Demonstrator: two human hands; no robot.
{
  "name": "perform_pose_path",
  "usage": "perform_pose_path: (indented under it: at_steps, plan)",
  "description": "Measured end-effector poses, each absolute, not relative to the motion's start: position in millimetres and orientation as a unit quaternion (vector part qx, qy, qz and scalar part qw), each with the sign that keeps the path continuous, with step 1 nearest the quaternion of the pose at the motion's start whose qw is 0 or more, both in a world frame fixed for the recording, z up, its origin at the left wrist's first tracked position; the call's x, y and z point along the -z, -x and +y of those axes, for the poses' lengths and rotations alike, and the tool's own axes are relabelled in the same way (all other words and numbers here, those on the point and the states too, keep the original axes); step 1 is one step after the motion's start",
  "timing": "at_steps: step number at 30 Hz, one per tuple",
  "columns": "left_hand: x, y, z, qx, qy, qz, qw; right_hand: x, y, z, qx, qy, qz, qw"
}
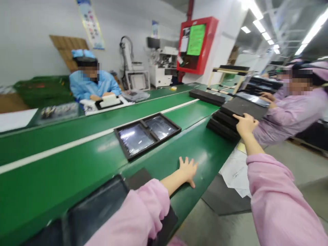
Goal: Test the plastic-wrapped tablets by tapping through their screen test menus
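My left hand [188,171] is spread over the green work surface [205,150], palm down, with nothing in it. Whether it touches the surface, I cannot tell. My right hand [246,125] rests at the near edge of a stack of black foam trays [225,121], its thumb stretched left and its fingers on top. Between the hands and the far side lies a black two-compartment tray [128,158] holding two dark, shiny film-covered panels [137,138]. Another black tray [98,208] sits at the lower left, partly behind my left sleeve.
A co-worker in pink [289,112] reaches to the stack's far side. Across the belt, a co-worker in blue [94,85] handles a white item. A long black foam piece [207,97] lies ahead. Papers [235,169] lie below the table's right edge.
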State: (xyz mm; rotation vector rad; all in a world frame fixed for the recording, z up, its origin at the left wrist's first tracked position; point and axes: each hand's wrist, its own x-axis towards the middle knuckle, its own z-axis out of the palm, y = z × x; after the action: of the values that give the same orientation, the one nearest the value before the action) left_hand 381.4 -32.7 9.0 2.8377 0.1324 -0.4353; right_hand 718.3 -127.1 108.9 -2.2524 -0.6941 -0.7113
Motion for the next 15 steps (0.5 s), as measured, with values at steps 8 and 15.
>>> perform_pose_path:
  at_steps: [8, 15]
  plan:
    - [-67, -178, -83, -0.065, -0.976, 0.089, 0.19, -58, -521, -84, 0.051, 0.668, -0.666, 0.328]
    - [-103, 19, -12, 0.02, -0.775, 0.628, 0.068, -9, -320, -54, -0.175, 0.545, -0.762, 0.302]
